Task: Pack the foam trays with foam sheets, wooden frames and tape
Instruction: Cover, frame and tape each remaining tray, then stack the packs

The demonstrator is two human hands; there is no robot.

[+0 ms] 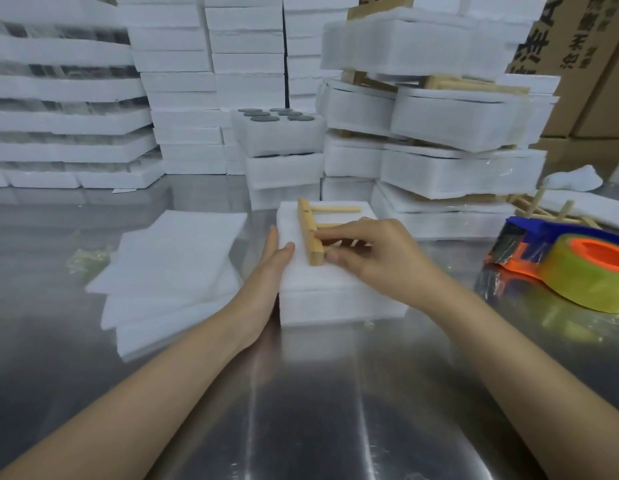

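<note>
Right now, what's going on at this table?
A person is packing a foam tray on the metal table. Their right hand grips a wooden frame lying on top of the tray, while the left hand rests flat against the tray's left side. A pile of foam sheets lies to the left and the tape dispenser sits to the right, untouched. More foam trays are stacked behind.

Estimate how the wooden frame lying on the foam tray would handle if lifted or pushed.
Probably stiff: the wooden frame shows a straight rail and rungs under the fingers of the right hand. Likely light, as the soft foam tray beneath shows no visible dent. Lying flat, it should slide rather than roll.
</note>
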